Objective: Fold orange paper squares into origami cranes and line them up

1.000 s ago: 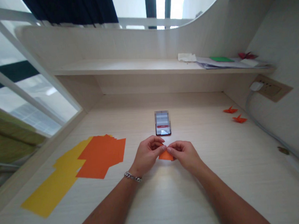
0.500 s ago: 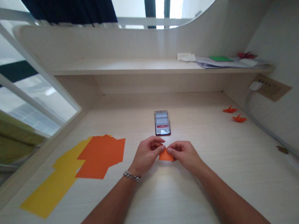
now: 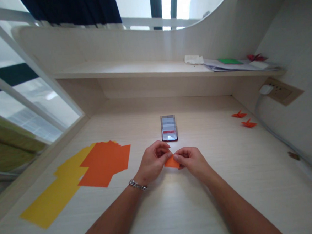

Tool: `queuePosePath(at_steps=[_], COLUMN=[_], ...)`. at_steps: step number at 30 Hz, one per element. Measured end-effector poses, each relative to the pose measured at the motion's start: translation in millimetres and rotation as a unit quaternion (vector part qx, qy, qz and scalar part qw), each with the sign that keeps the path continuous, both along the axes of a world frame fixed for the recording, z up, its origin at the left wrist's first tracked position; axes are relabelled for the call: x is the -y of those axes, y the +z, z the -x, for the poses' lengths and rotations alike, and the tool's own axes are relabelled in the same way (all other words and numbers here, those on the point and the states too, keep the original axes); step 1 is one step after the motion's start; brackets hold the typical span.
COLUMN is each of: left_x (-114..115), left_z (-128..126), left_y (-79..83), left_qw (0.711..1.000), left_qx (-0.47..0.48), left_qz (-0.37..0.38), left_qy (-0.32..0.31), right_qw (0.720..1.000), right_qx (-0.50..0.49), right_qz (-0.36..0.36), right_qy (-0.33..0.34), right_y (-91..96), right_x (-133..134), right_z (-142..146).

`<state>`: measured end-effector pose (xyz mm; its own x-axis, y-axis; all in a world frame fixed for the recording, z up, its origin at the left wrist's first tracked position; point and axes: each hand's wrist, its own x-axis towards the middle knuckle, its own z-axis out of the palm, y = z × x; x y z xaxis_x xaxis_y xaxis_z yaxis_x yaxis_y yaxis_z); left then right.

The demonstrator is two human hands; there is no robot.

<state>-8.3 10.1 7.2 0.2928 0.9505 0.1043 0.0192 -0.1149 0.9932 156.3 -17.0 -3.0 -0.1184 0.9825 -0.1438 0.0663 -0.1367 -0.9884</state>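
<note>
A small folded piece of orange paper (image 3: 171, 162) is pinched between both hands just above the desk (image 3: 178, 208). My left hand (image 3: 153, 161), with a metal bracelet on its wrist, grips the piece's left side with closed fingers. My right hand (image 3: 192, 161) pinches its right side. Most of the paper is hidden by the fingers. A phone (image 3: 169, 128) with a lit screen lies flat just beyond the hands.
Orange sheets (image 3: 105, 163) overlap yellow sheets (image 3: 53, 195) at the left. Two finished orange paper figures (image 3: 243, 119) stand at the far right near a wall socket (image 3: 279, 92). A shelf (image 3: 142, 70) above holds papers and a red paper figure (image 3: 256, 57).
The hands and the orange piece stay in nearly the same spot; the fingers have shifted slightly on the fold.
</note>
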Motion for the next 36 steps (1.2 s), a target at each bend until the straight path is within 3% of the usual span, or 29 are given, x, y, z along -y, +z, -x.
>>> queuePosePath(at_steps=[8,14,22,28,36], left_x=[1.2,0.9,-1.4,-0.6,-0.2], left_z=[-1.5,-0.9,-0.2,-0.7,1.1], left_y=[3.4,3.2,-0.7,-0.6,1.2], left_qw=[0.999,1.0,0.999,0.999,0.997], left_qx=[-0.002,0.004,0.025,0.028,0.017], left_qz=[0.022,0.003,0.039,0.039,0.073], left_qy=[-0.023,0.021,0.016,0.017,0.008], right_qw=[0.995,1.0,0.97,0.983,0.98], right_qx=[0.07,0.004,0.192,0.144,0.155], right_qz=[-0.067,-0.029,-0.144,-0.111,-0.124], right_qy=[-0.023,0.009,-0.022,0.004,0.004], right_y=[-2.9,-2.6,4.3,3.9,2.7], right_x=[0.4,-1.3,4.3,2.2,4.6], right_z=[1.1,-1.9,-2.6,-2.9,2.8])
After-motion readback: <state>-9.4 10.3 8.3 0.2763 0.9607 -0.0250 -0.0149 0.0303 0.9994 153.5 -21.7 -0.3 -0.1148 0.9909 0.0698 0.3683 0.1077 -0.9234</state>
